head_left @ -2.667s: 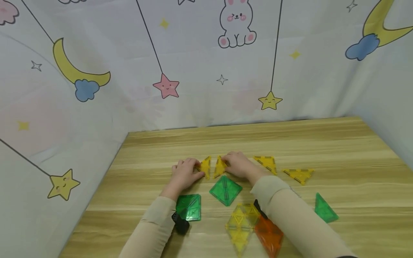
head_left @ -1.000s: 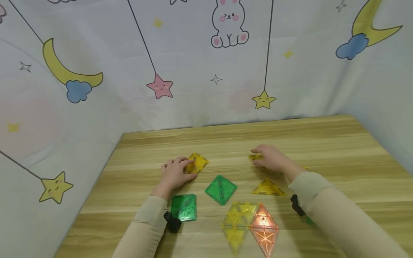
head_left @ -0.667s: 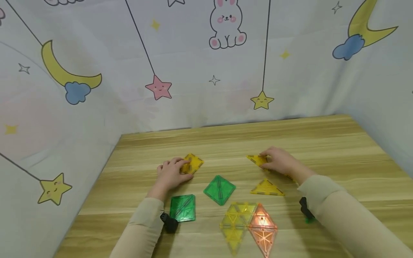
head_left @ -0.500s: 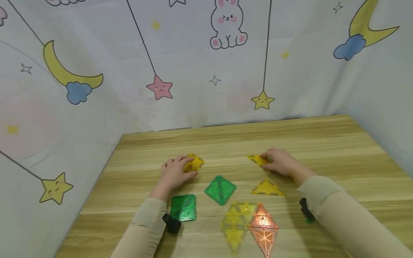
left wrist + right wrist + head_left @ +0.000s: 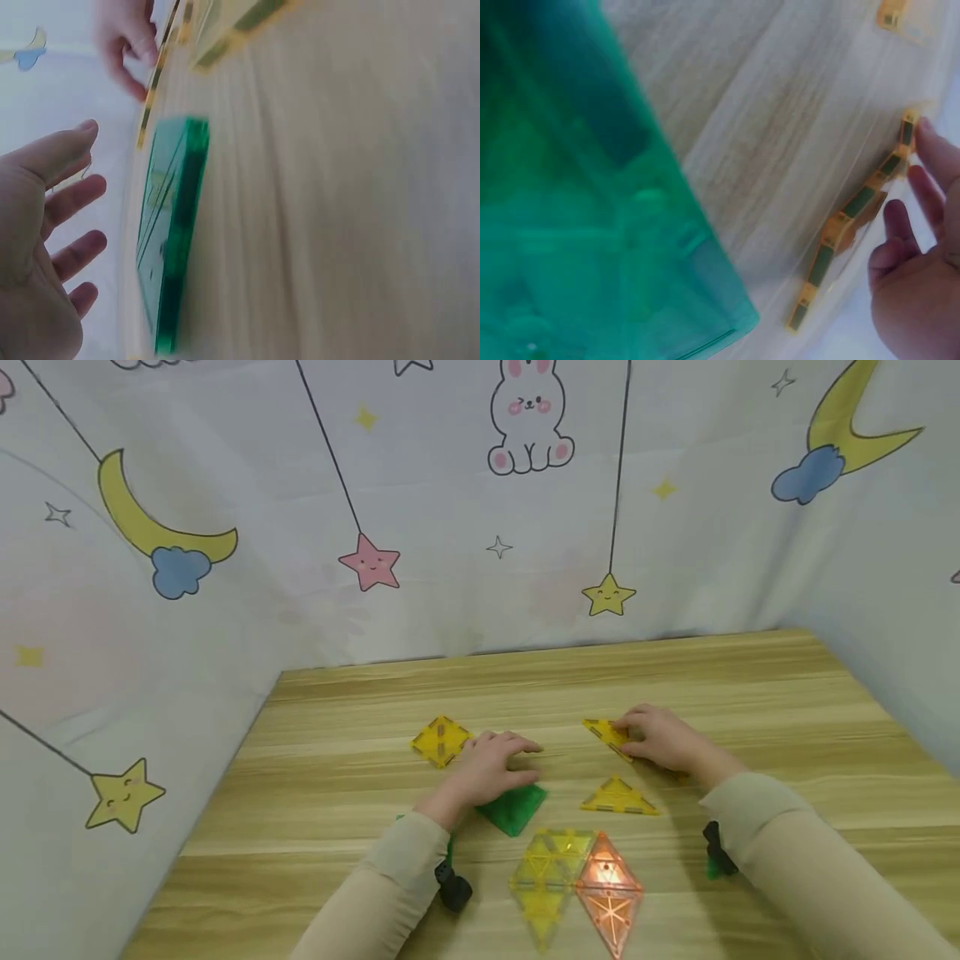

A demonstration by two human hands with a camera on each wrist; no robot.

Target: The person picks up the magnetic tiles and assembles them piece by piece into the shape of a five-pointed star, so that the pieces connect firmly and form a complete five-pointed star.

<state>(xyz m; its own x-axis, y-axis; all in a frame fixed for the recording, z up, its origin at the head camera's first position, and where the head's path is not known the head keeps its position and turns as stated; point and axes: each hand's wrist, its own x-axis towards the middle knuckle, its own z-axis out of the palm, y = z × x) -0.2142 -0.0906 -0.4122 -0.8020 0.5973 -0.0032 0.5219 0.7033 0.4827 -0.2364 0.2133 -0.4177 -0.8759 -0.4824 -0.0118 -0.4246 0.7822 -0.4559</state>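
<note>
My left hand (image 5: 491,768) reaches over a green magnetic tile pair (image 5: 517,814) laid as a diamond, partly covering it. In the left wrist view its fingers are spread, apart from the green tiles (image 5: 176,202). My right hand (image 5: 663,739) has thumb and forefinger on a yellow triangular magnetic tile (image 5: 600,731), holding it on the table. Left of the left hand lie two yellow triangles (image 5: 427,743) joined as a diamond. Another yellow triangle (image 5: 621,797) lies between the hands, nearer me. A further yellow piece (image 5: 684,775) is mostly hidden beneath the right wrist.
Toward me lie joined pale yellow tiles (image 5: 542,889) and orange-red tiles (image 5: 610,889), flat. Green pieces peek out beside the left sleeve (image 5: 451,852) and under the right wrist camera (image 5: 711,867). A patterned cloth (image 5: 450,485) hangs behind the wooden table (image 5: 337,718).
My left hand has let go of the joined yellow diamond and moved right, over the green diamond. My right hand, now on another yellow triangle, has shifted it slightly right.
</note>
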